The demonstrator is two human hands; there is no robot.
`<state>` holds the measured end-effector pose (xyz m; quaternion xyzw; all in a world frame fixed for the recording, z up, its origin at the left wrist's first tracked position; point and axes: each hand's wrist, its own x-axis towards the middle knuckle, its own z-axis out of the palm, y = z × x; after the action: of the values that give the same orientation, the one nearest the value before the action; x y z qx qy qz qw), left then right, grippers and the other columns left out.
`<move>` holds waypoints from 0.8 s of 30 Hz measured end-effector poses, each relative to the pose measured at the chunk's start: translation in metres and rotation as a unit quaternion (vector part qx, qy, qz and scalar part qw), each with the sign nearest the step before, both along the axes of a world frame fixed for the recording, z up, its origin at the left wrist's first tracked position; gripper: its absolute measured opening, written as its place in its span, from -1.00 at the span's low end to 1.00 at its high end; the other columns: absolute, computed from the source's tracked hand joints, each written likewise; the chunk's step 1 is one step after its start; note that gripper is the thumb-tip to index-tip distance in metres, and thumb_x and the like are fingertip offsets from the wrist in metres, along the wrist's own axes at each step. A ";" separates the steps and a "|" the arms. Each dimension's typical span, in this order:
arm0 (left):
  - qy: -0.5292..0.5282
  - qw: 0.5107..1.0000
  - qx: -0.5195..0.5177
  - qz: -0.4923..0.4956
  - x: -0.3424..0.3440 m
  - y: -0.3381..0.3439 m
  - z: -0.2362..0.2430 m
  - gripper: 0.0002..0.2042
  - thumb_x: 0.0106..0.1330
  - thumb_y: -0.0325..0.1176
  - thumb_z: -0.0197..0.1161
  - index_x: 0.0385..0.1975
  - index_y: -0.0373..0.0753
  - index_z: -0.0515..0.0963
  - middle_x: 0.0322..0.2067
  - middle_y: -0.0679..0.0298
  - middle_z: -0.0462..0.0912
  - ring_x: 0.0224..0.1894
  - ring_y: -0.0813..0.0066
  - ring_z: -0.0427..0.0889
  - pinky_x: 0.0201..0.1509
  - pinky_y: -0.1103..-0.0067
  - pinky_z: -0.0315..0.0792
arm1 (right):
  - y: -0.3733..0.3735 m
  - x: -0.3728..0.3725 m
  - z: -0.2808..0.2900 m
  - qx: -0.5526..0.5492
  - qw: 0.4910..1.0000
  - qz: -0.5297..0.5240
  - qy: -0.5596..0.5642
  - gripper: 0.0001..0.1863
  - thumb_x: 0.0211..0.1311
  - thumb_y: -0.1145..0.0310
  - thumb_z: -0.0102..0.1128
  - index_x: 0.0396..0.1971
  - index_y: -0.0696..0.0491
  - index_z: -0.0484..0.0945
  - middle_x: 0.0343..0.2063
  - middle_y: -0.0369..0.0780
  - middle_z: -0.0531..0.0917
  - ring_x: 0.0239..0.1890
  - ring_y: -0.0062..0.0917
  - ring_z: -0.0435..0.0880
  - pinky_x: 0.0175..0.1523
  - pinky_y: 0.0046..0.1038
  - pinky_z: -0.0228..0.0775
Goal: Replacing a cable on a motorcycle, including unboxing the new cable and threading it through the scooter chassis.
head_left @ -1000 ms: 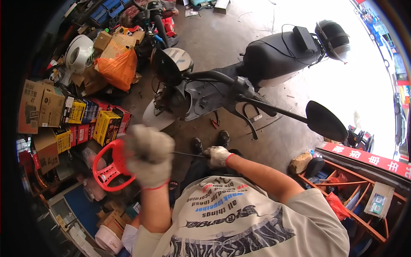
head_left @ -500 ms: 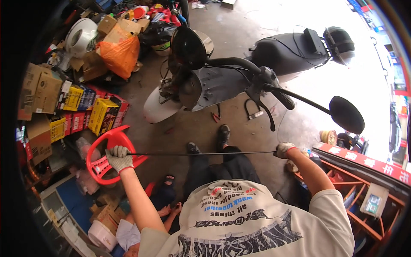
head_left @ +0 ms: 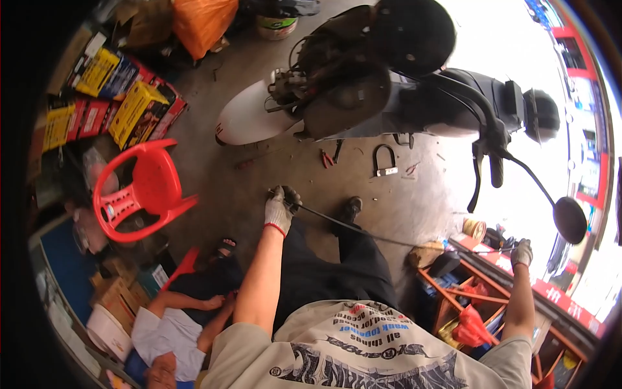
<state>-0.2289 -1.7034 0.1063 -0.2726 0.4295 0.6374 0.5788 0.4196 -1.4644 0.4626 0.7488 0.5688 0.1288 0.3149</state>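
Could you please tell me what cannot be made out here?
Head view: held part of the black cord, hidden inside the left grip.
Head view: whether the cord ends at the right grip, too small to tell.
Head view: top of the orange plastic bag, cut off by the upper edge.
Head view: ground beyond the scooter, washed out by glare.

The head view looks steeply down through a wide fisheye lens from close above the person's shirt (head_left: 363, 343), taking in the left hand (head_left: 280, 207) and right hand (head_left: 521, 252), facing ahead to the scooter (head_left: 353, 100) near the top, straight edges bending toward its rim
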 end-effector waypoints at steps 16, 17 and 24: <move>0.032 0.935 -0.165 0.312 0.049 -0.003 -0.196 -0.71 0.46 -0.01 0.04 -0.28 -0.09 0.48 -0.49 0.36 0.59 -0.50 0.48 0.57 -0.33 0.48 0.53 | 0.048 -0.142 -0.418 -0.275 0.905 0.314 0.085 -0.87 0.08 0.48 0.09 -0.43 -0.03 0.62 -0.29 -0.10 0.66 -0.18 -0.12 0.65 -0.11 -0.16 0.51; 0.059 0.936 -0.142 0.317 0.045 0.000 -0.216 -0.74 0.47 -0.03 0.05 -0.30 -0.08 0.48 -0.55 0.39 0.52 -0.58 0.53 0.45 -0.44 0.54 0.40 | 0.045 -0.156 -0.450 -0.280 0.894 0.331 0.109 -0.86 0.06 0.49 0.09 -0.42 -0.03 0.62 -0.31 -0.10 0.67 -0.20 -0.10 0.66 -0.12 -0.15 0.52; 0.120 0.918 -0.065 0.372 0.003 0.060 -0.329 -0.80 0.44 -0.14 0.06 -0.25 -0.10 0.52 -0.68 0.44 0.36 -0.73 0.60 0.22 -0.60 0.58 0.11 | 0.000 -0.234 -0.673 -0.438 0.812 0.382 0.059 -0.82 0.14 0.35 0.05 -0.30 0.01 0.60 -0.30 -0.11 0.70 -0.16 -0.14 0.68 -0.10 -0.18 0.52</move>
<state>-0.2258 -1.6434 -0.2232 -0.3716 0.4039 0.8050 0.2253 0.1856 -1.4648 -0.2102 0.2604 0.8226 -0.0681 0.5009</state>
